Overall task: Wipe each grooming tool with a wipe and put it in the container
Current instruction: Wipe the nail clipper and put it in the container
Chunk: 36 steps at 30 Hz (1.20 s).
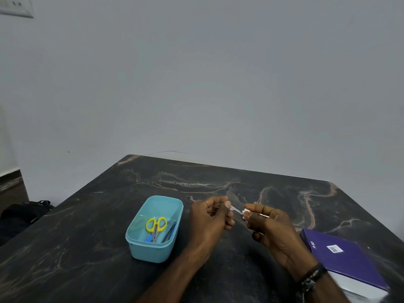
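Tweezers [237,209], thin metal, pinched by left hand [209,217] just right of blue container [135,243]; right hand [265,221] pinches wipe [246,213] round tip. Risk: slim tool slips, drops onto bench [87,215].
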Tool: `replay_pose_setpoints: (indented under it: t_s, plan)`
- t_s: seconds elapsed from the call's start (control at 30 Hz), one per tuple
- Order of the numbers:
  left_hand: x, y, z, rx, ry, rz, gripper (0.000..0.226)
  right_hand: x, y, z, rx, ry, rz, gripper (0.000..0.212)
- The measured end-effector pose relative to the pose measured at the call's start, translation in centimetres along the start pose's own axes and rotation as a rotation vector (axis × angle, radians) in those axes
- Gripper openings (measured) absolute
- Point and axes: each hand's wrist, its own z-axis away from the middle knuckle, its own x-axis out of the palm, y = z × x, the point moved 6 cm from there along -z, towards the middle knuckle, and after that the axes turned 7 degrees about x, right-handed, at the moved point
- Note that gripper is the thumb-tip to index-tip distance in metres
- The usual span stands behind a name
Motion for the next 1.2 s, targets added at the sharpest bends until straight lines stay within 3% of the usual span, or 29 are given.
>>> replay_pose_setpoints:
  t_s: [0.3, 0.6, 0.9, 1.2]
  plan:
    - [-0.5, -0.3, -0.3, -0.069, 0.094, 0.131, 0.029, 0.9, 0.0, 0.6, 0.043, -0.093, 0.019, 0.024]
    - [-0.3, -0.1, 0.0, -0.122, 0.053, 0.085, 0.005, 1.9, -0.2, 1.7, -0.009, -0.123, 0.141, 0.029]
    - [0.3, -0.8, 0.4, -0.205, -0.084, 0.028, 0.008, 1.1, -0.7, 1.4, -0.104, -0.001, 0.134, 0.034]
    - [-0.1, -0.8, 0.3, -0.189, -0.043, 0.026, 0.006, 1.3, -0.9, 1.7, -0.107, -0.049, 0.217, 0.032]
